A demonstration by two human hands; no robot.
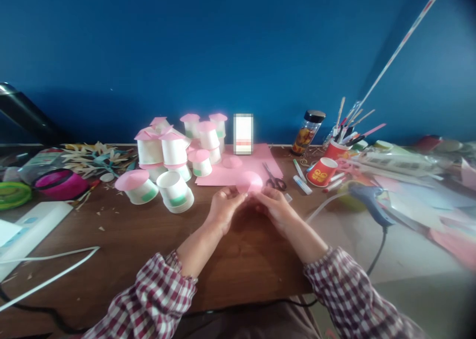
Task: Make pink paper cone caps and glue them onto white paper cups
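Observation:
Between my two hands is a pink paper disc (250,180), held at its near edge over the table. My left hand (226,205) pinches its left side, and my right hand (274,205) pinches the right. Some fingertips are hidden under the paper. Just beyond lies another pink paper disc (232,162) on pink paper sheets (260,160). Scissors (275,179) rest close past my right hand. To the left stand several white paper cups with pink paper tops (136,186), some stacked. One white cup (174,190) nearer me has no top.
A red cup (323,172), a pen-filled red cup (336,150) and a bottle (308,130) stand right. A blue glue gun (372,205) with its cord lies near my right arm. A power strip (37,230) and white cable (74,254) lie left. A blue wall (238,46) rises behind.

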